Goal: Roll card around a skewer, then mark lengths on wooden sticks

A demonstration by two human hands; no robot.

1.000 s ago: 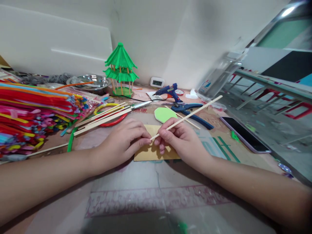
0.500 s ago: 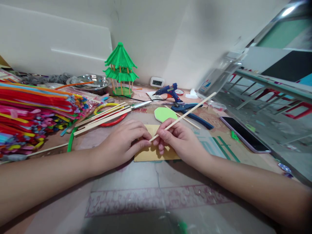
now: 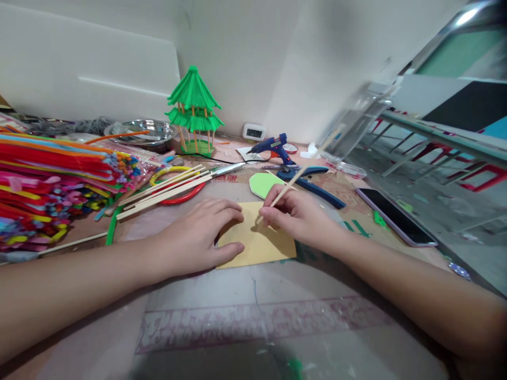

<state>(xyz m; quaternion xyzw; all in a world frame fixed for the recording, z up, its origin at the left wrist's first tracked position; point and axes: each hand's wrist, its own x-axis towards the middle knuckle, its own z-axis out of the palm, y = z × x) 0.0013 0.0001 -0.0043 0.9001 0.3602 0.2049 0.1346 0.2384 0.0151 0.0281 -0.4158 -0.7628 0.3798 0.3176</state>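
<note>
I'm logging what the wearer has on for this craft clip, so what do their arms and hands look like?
The left forearm and right forearm are bare to the frame edge, with no sleeves in view. The left hand and right hand wear no gloves; no rings, watch or bracelet show.

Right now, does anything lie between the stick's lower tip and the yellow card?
Nothing visible. The right hand holds the stick over bare yellow card; the left hand rests on its left edge, clear of the tip.

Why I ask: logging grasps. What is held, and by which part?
Right hand pinches a wooden stick near its lower end; left hand presses the yellow card.
</note>
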